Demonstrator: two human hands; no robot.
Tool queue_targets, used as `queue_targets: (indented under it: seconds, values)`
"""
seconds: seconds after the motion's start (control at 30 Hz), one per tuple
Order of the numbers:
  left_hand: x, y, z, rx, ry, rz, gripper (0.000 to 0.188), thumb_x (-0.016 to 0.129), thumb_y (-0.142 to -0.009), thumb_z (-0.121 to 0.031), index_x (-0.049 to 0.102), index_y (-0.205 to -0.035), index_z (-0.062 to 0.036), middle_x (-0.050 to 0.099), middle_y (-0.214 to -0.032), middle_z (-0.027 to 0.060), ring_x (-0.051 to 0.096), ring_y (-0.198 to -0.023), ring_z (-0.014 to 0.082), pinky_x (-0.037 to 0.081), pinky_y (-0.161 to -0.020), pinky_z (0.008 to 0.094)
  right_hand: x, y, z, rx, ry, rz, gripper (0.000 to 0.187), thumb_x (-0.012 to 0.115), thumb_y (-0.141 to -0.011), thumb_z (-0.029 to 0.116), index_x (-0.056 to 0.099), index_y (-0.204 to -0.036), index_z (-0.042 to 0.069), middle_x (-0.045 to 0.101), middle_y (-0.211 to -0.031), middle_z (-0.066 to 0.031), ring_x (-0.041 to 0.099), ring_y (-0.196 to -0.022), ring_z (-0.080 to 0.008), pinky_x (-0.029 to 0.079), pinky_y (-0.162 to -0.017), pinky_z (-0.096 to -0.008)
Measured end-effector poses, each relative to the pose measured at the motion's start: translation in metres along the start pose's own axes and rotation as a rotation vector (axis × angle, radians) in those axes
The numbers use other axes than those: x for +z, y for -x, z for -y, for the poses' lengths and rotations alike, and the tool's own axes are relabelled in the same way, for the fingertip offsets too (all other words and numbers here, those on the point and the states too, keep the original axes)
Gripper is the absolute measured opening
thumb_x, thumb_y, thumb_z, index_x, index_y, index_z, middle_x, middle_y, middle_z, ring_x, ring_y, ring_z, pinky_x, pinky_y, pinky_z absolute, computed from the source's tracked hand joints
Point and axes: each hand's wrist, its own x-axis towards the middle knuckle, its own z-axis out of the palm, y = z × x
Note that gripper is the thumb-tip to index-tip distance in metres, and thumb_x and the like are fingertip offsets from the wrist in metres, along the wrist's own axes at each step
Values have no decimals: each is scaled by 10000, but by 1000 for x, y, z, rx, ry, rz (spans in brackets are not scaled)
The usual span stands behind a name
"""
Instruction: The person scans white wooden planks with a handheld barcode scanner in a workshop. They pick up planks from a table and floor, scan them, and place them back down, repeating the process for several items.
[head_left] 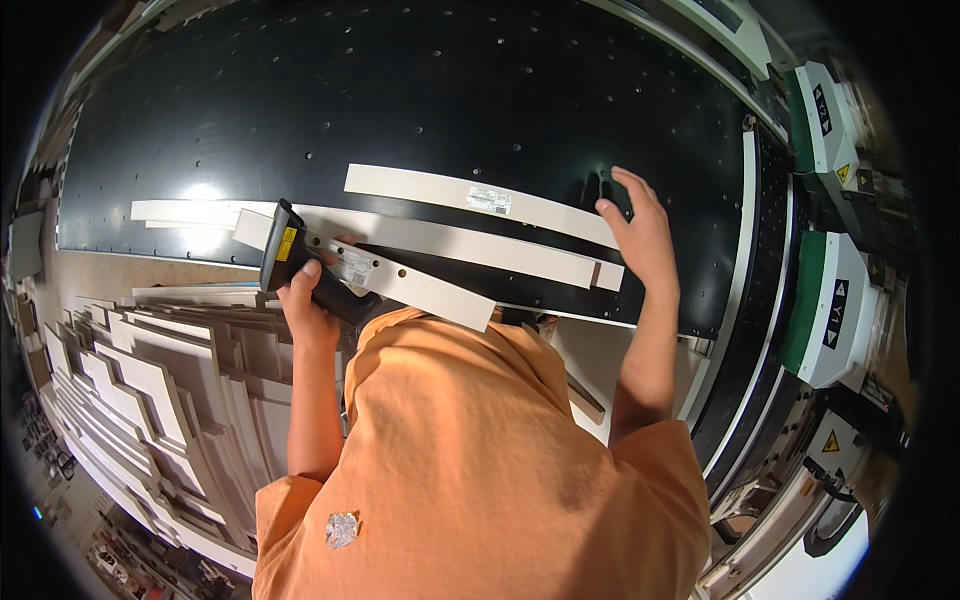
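Note:
My left hand point(308, 305) is closed round a black handheld barcode scanner point(290, 250) with a yellow label on its head. Right beside the scanner, a short pale board strip point(435, 294) with holes and a white label slants across the table's near edge; a fingertip shows at its far side, and whether the hand grips it too I cannot tell. My right hand point(642, 228) is open, fingers extended, at the right end of a labelled pale strip point(420, 187). Between them lie more long pale strips point(480, 248), partly overlapping.
A black table point(420, 90) dotted with small holes carries the strips. Many pale boards point(170, 370) stand stacked upright at the lower left. Along the right edge run a metal rail point(742, 230) and green-and-white machine housings point(822, 310).

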Motion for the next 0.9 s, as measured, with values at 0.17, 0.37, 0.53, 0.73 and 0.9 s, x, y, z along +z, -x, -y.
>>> queue_targets:
  seconds: [0.17,0.37,0.53,0.73,0.9]
  values:
    - [-1,12,-14,-3,66,-12,275,608,-807,-211,608,-933,33,693,-1123,305,688,-957,307,571,-873,399,12,17,36,-34,123,124,541,735,-871,168,560,-1353,-8,523,-1467,-143,488,-1334,-364,414,-1120,-407]
    - [-11,15,-27,88,7,37,287,602,-821,-270,607,-915,0,694,-1090,284,684,-1070,339,569,-878,404,11,31,77,-56,146,48,518,712,-895,135,544,-1364,-9,535,-1439,-146,514,-1311,-343,432,-1103,-406]
    - [-14,15,-29,26,41,47,293,646,-804,-277,613,-892,0,696,-1088,284,679,-1100,339,560,-895,416,27,45,125,-281,1,148,537,750,-878,172,552,-1343,-9,565,-1396,-156,557,-1262,-354,455,-1072,-410]
    - [-12,18,-33,28,47,29,317,653,-804,-295,609,-901,4,698,-1042,247,674,-1121,348,553,-899,412,63,67,170,-493,-110,391,710,799,-847,329,500,-1399,-3,559,-1361,-203,589,-1225,-372,497,-1043,-430]
    - [-18,21,-36,60,88,110,360,627,-786,-202,577,-1047,41,656,-1101,260,649,-1162,366,558,-950,439,91,74,187,-524,-114,424,697,811,-818,243,501,-1393,-1,624,-1157,-173,685,-971,-345,588,-837,-409]
